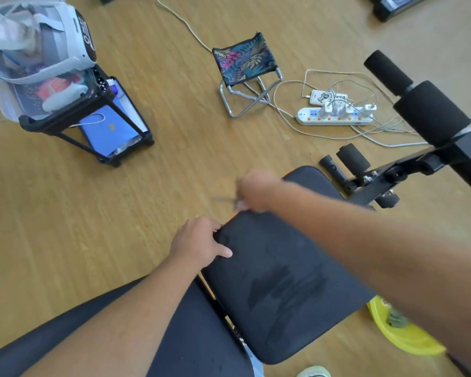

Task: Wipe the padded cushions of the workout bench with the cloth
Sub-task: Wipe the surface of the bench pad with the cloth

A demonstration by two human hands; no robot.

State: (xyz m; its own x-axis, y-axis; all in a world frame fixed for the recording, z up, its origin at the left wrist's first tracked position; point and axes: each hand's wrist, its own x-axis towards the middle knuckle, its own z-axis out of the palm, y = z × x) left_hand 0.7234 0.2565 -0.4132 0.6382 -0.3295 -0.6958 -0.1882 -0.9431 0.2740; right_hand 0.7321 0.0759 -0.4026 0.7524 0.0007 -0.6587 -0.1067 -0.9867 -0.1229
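The workout bench has black padded cushions. The middle cushion (283, 281) shows dark damp streaks. A smaller far cushion (310, 180) lies beyond it, and a near cushion (196, 336) lies below my arms. My left hand (199, 243) grips the middle cushion's far left corner, thumb on top and fingers over the edge. My right hand (256, 193) is motion-blurred at the gap between the middle and far cushions. It is closed around a small pale bit of cloth (238, 204), which is mostly hidden in the fist.
Black foam leg rollers (430, 110) rise on the bench frame at right. On the wooden floor are a folding stool (242, 61), a power strip (335, 118) with tangled cables, and a black rack (93, 118) with bags at left. A yellow object (403, 333) lies under my right arm.
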